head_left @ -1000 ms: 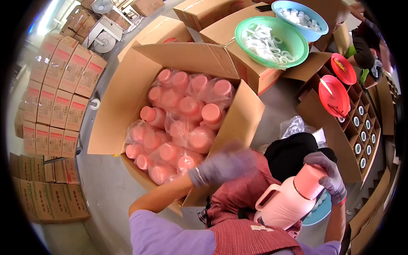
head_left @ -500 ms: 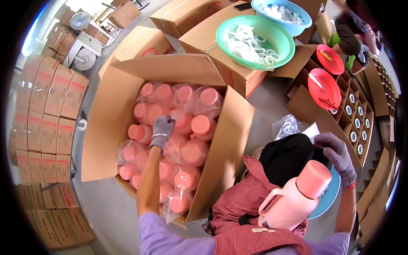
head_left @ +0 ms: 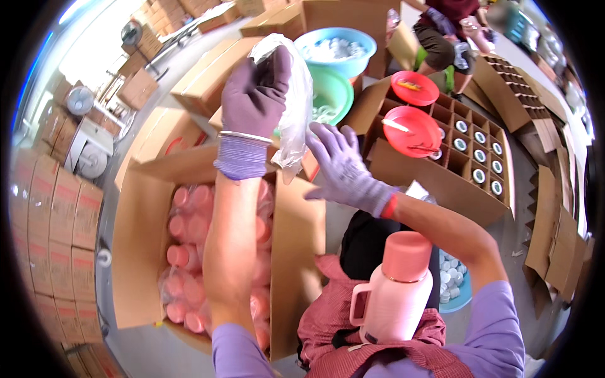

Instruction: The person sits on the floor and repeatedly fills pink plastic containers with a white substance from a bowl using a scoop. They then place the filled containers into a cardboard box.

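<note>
My left hand point(head_left: 255, 91), in a grey-purple glove, is raised over the carton with its fingers closed on a cloudy plastic bag point(head_left: 299, 107). What the bag holds, if anything, I cannot make out. Just right of the bag is my right hand point(head_left: 343, 160), also gloved, its fingers spread and nothing in them. A pink thermos jug point(head_left: 397, 309) with a coral cup lid and a side handle stands on my lap. Below my left forearm, a large open carton point(head_left: 299, 264) is filled with coral-pink pieces point(head_left: 183, 255) in clear bags.
Beyond the carton are a blue basin point(head_left: 340, 66) of white parts and a green basin point(head_left: 337, 94) of white rings. Red bowls point(head_left: 413, 132) rest on a divided carton point(head_left: 466, 167) at the right. Another person point(head_left: 441, 38) sits behind. Stacked cartons point(head_left: 57, 214) line the left.
My left hand has come up out of the carton with a plastic bag. My right hand has moved from beside the jug toward it. The view has shifted, and the jug stands more upright.
</note>
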Available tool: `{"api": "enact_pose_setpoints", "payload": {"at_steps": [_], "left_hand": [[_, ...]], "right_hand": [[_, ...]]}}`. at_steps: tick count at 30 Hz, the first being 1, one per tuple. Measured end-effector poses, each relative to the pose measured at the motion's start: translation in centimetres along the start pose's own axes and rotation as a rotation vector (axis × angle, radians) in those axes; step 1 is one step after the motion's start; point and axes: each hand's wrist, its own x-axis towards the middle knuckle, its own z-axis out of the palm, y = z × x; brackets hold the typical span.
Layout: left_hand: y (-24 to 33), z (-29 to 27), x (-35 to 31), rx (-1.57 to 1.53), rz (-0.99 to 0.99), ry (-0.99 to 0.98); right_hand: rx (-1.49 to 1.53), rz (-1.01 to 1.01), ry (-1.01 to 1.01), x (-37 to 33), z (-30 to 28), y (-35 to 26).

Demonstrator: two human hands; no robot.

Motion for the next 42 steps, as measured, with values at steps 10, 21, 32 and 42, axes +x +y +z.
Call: {"api": "enact_pose_setpoints", "payload": {"at_steps": [10, 21, 32, 42], "left_hand": [[-10.3, -4.7, -3.1, 2.137, 0.462, -0.210], [-14.8, -12.9, -10.4, 0.838, -0.140, 0.338], [-16.5, -14.3, -13.7, 1.875, 0.092, 0.028], [-13.7, -11.6, -22.2, 0.911, -0.016, 0.614]], "right_hand": [[1.502, 0.831, 0.297, -0.8, -2.9, 9.4], [0.088, 0.358, -0.104, -11.0, -6.5, 10.8], [0.804, 0.538, -0.141, -10.8, -10.1, 5.6], [0.112, 0.885, 0.311, -29.0, -9.7, 11.8]]}}
